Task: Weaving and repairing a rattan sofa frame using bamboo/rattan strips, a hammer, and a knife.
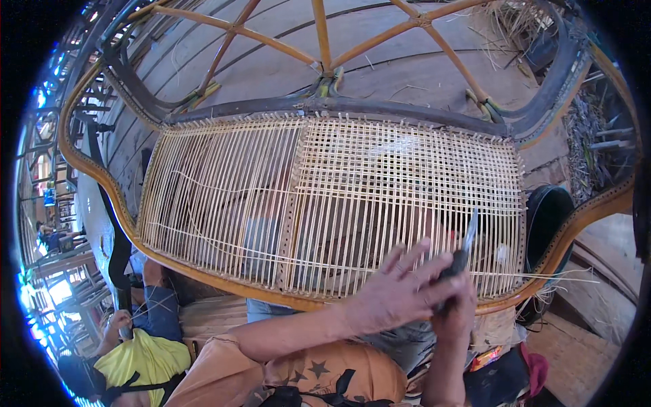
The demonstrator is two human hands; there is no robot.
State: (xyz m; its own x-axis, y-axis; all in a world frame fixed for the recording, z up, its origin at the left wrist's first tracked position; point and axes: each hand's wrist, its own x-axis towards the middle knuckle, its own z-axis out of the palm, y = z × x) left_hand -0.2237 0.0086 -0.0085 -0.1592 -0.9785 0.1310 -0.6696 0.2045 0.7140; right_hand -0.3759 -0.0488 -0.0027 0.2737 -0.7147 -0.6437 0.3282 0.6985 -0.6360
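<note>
A chair seat of woven cane (407, 163) lies in front of me, held in a curved brown rattan frame (203, 279). Its right half has a dense grid at the far side and mostly bare lengthwise strands near me. My right hand (458, 302) is closed around the dark handle of a pointed metal tool (470, 234), its blade angled up over the near right strands. My left hand (390, 295) reaches across from the left, fingers stretched and apart, overlapping the right hand and the handle. I cannot tell if it touches the tool.
Rattan struts (322, 34) rise from the far edge. Loose cane ends (563, 277) stick out at the right, near a dark bucket (548, 220). Another person in a yellow top (146, 359) is at lower left. Cane scraps (525, 27) lie at the far right.
</note>
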